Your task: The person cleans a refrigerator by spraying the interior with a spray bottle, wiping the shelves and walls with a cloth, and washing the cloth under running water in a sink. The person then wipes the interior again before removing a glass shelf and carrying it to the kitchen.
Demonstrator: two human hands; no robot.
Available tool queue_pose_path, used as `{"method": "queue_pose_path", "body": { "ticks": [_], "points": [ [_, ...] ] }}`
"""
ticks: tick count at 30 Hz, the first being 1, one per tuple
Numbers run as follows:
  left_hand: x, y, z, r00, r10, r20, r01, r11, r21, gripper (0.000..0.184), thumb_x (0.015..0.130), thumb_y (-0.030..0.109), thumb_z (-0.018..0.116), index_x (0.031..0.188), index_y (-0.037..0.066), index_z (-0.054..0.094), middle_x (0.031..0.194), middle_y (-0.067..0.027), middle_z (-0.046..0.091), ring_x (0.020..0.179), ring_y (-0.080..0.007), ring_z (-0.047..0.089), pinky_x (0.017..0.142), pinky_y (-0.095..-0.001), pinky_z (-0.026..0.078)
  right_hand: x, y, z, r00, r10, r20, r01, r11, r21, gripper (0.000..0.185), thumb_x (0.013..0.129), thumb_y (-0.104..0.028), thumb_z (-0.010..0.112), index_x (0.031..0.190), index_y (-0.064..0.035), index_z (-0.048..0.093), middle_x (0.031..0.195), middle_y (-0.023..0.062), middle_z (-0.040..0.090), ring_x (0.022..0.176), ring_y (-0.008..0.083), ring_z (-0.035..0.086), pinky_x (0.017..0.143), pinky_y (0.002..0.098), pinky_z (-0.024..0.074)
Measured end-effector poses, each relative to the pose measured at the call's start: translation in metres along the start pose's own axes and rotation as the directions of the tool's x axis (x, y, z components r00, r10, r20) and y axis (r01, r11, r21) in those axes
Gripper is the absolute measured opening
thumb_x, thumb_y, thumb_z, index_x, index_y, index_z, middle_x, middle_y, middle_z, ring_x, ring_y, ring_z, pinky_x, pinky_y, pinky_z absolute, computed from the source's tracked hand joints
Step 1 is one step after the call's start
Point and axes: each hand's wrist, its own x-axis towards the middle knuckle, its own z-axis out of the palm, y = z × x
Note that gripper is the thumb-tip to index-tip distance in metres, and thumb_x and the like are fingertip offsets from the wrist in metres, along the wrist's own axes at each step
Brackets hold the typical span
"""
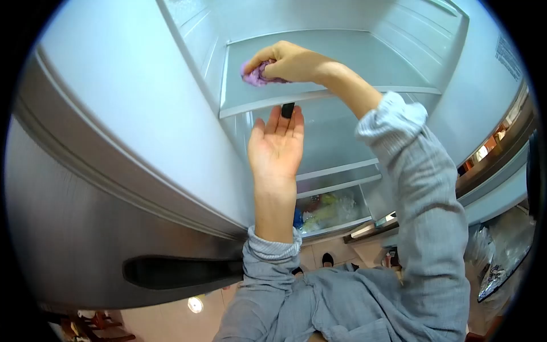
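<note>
Purple cloth [256,76] runs left-right, gripped by right hand [289,61] over refrigerator shelf [364,61] extending far and right; unclenched left hand [277,147] is below near edge [262,104].

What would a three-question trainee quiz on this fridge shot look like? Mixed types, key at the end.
1. Multiple choice: What does the right hand grip?
A. A yellow square sponge
B. A crumpled purple cloth
C. A clear plastic bottle
2. True or false: The left hand is clenched in a fist with its palm hidden.
3. Fill in: The front trim of the pale, flat refrigerator shelf is coloured ____.

Key:
1. B
2. False; its fingers are extended and its palm shows.
3. White
</note>
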Motion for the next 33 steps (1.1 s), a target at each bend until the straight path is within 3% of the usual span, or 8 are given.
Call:
{"method": "queue_pose_path", "body": {
  "ticks": [4,11,15,18,20,28,29,33],
  "points": [
    [-0.012,-0.005,0.029,0.997,0.072,-0.028,-0.07,0.995,0.064,0.036,0.096,0.023,0.028,0.113,-0.005,0.04,0.117,-0.0185,0.045,0.113,-0.0311,0.044,0.099,-0.0432,0.038,-0.042,-0.017,0.019,0.978,-0.196,-0.067,0.206,0.957,0.203,0.031,0.069,-0.006,0.047,0.092,-0.0001,0.066,0.084,0.0084,0.064,0.074,0.0142,0.057,0.069,0.0248,0.0468],
    [-0.003,-0.002,0.028,0.999,-0.039,0.011,0.039,0.999,0.037,0.025,0.092,0.021,0.04,0.104,0.001,0.049,0.101,-0.01,0.054,0.099,-0.0207,0.051,0.086,-0.0361,0.045,-0.074,-0.041,0.027,0.869,-0.391,-0.303,0.357,0.92,-0.164,0.022,0.067,-0.001,0.051,0.083,-0.0004,0.066,0.08,0.009,0.063,0.074,0.0157,0.057,0.068,0.0287,0.0474],
    [-0.007,-0.01,0.003,0.998,-0.057,0.032,0.055,0.997,0.056,0.026,0.093,0.022,0.038,0.099,0.0,0.049,0.102,-0.0121,0.051,0.095,-0.0247,0.05,0.083,-0.0363,0.045,-0.092,-0.077,0.002,0.563,-0.616,-0.551,0.487,0.786,-0.381,0.015,0.066,-0.003,0.054,0.076,-0.0036,0.066,0.072,0.012,0.062,0.068,0.0259,0.058,0.065,0.0334,0.0482],
    [-0.038,-0.013,0.023,0.985,-0.13,-0.111,0.135,0.99,0.035,0.028,0.095,0.023,0.034,0.098,-0.002,0.048,0.101,-0.0149,0.05,0.095,-0.0287,0.05,0.084,-0.0384,0.045,-0.119,-0.112,-0.038,0.552,-0.547,-0.629,0.515,0.817,-0.259,0.026,0.074,0.006,0.045,0.086,-0.0043,0.066,0.07,-0.0007,0.059,0.055,0.0031,0.051,0.047,0.0166,0.0439],
    [-0.047,-0.014,0.034,0.988,-0.148,-0.039,0.149,0.988,0.025,0.03,0.096,0.022,0.031,0.098,-0.003,0.047,0.101,-0.0176,0.05,0.096,-0.0319,0.05,0.086,-0.0404,0.045,-0.114,-0.105,-0.084,0.259,-0.557,-0.789,0.282,0.825,-0.489,0.019,0.079,-0.006,0.05,0.087,-0.0057,0.067,0.065,-0.0007,0.059,0.049,0.0018,0.048,0.042,0.0181,0.0401],
    [-0.034,-0.02,0.106,0.984,-0.15,0.1,0.151,0.988,-0.011,0.035,0.096,0.025,0.029,0.105,-0.006,0.04,0.111,-0.0219,0.046,0.103,-0.0343,0.048,0.088,-0.0423,0.044,-0.119,-0.016,-0.242,0.494,-0.168,-0.853,-0.493,0.754,-0.434,0.028,0.077,-0.01,0.048,0.099,-0.0039,0.064,0.082,0.0069,0.064,0.065,0.0106,0.056,0.057,0.0215,0.044],
    [-0.028,-0.021,0.113,0.985,-0.142,0.101,0.145,0.989,-0.015,0.035,0.096,0.026,0.028,0.106,-0.006,0.039,0.113,-0.0224,0.045,0.104,-0.0345,0.047,0.089,-0.0428,0.043,-0.119,-0.015,-0.231,0.399,-0.05,-0.916,-0.525,0.807,-0.272,0.026,0.076,-0.022,0.055,0.096,-0.0097,0.067,0.089,0.0086,0.066,0.082,0.0204,0.061,0.077,0.0291,0.0439],
    [-0.006,-0.022,0.142,0.975,-0.135,0.176,0.133,0.991,0.023,0.039,0.096,0.029,0.026,0.11,-0.006,0.038,0.115,-0.0231,0.044,0.108,-0.035,0.044,0.092,-0.0452,0.04,-0.084,-0.036,-0.2,0.623,-0.27,-0.734,-0.247,0.823,-0.512,0.029,0.077,-0.013,0.047,0.095,-0.0013,0.066,0.089,0.0081,0.065,0.082,0.0154,0.057,0.078,0.0267,0.0428]
  ]
}}
